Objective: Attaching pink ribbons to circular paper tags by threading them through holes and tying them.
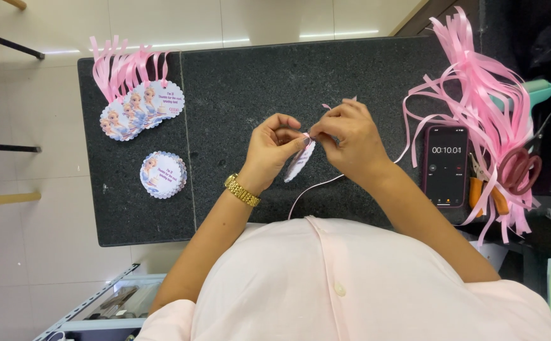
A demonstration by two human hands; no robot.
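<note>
Left hand (274, 144): thumb and fingers pinched closed on the top edge of a round scalloped tag (299, 161), held edge-on above the middle of the counter (256, 82), so its face is not readable from this angle. Gold watch (242, 190) on that wrist.

Right hand (350, 140): fingertips closed tight on a thin pink ribbon (316, 187) right at the tag's top, touching the left fingertips. Short ribbon ends stick up above the knuckles; the long tail drops from the tag in a curve toward the person's chest. Whether the ribbon passes through a hole cannot be told; fingers hide it.

Left of the hands, well apart: a small stack of plain tags (163, 174), printed side up, lying flat on the dark stone. Beyond it, near the far left corner, a fanned row of finished tags (142, 108), each with pink ribbon tied on, ribbons pointing away from the person.

Right of the hands: a phone (446, 165) lying flat, screen lit with a running timer. Just beside it a large loose bundle of cut ribbons (480, 95), spilling over scissors (520, 170) with reddish handles and orange-handled pliers (477, 192).
</note>
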